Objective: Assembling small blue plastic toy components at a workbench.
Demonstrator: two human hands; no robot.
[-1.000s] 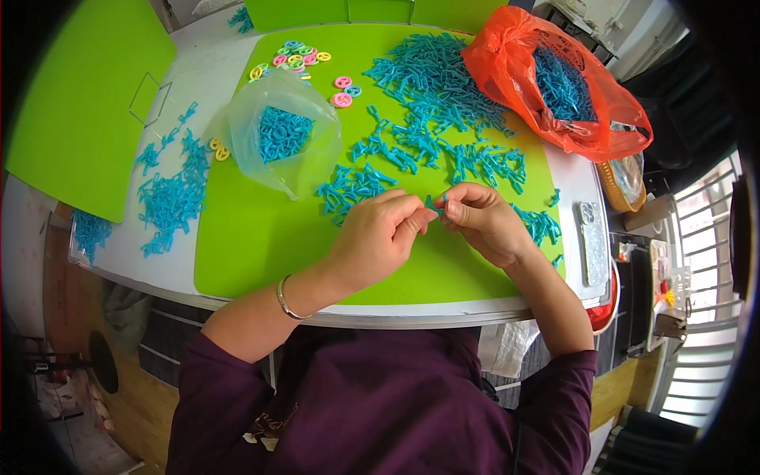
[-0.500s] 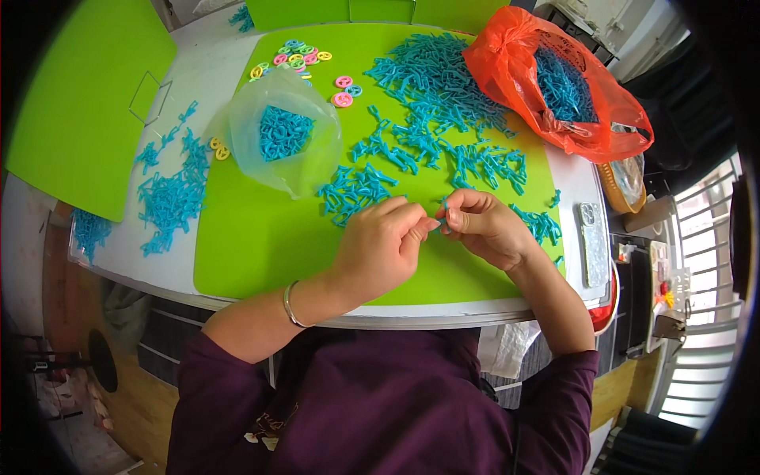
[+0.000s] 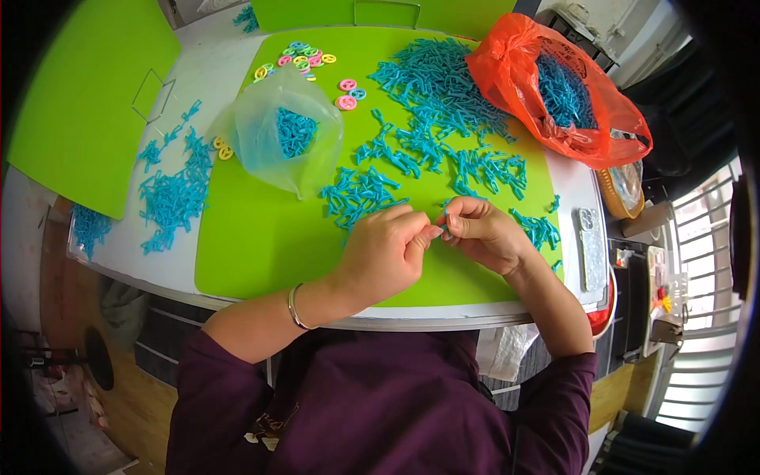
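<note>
My left hand [image 3: 385, 248] and my right hand [image 3: 488, 234] meet fingertip to fingertip over the green mat [image 3: 245, 253]. Pinched between the right thumb and forefinger is a small blue plastic piece [image 3: 446, 207], mostly covered by the fingers. The left thumb and fingers are closed at its other side; what they grip is hidden. Just beyond the left hand lies a loose cluster of blue plastic pieces [image 3: 360, 190]. A smaller cluster of the pieces [image 3: 538, 229] is beside my right wrist.
A large blue heap [image 3: 435, 75] lies at the back, by an open red plastic bag [image 3: 507, 51] of blue pieces. A translucent bag [image 3: 253, 150] holds more, near colourful rings [image 3: 346, 103]. More pieces [image 3: 170, 202] lie at left; a phone [image 3: 590, 249] rests at right.
Both hands stay together in nearly the same place, with only slight finger movement. The whole view has shifted a little.
</note>
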